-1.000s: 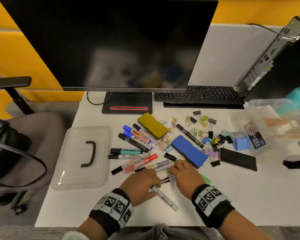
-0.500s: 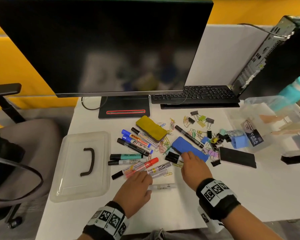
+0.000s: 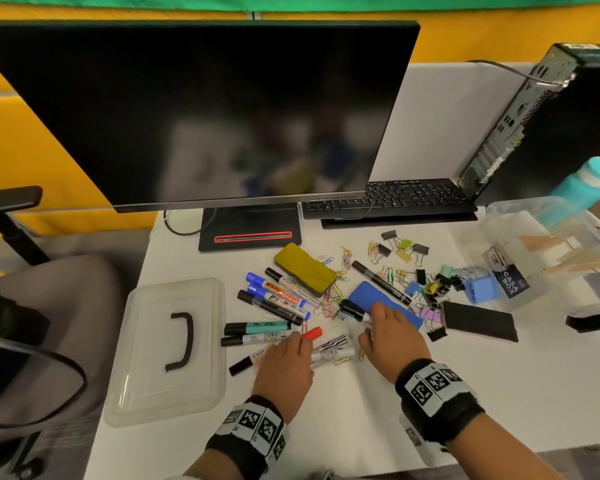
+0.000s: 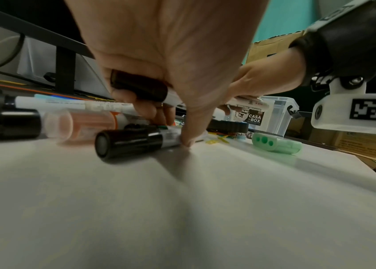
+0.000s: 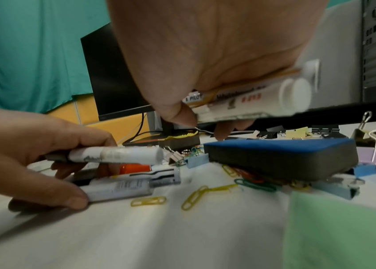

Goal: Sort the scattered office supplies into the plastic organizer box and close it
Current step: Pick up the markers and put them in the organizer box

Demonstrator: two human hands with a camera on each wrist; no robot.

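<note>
Markers, paper clips and binder clips lie scattered mid-table around a blue eraser and a yellow eraser. My left hand curls its fingers round a black-capped white marker, and its thumb touches a second marker lying on the table. Just right of it, my right hand grips another black-capped white marker above the blue eraser's near edge. The clear organizer box stands open at the right, and its lid lies flat at the left.
A monitor and its stand fill the back, with a keyboard and a PC tower to the right. A black pad lies near the box. A pale green item sits under my right wrist. An office chair stands left.
Both hands moved forward into the marker pile. My left hand lifted the white marker it was touching at the table's front, and my right hand took hold of the black-capped marker by the blue eraser.
</note>
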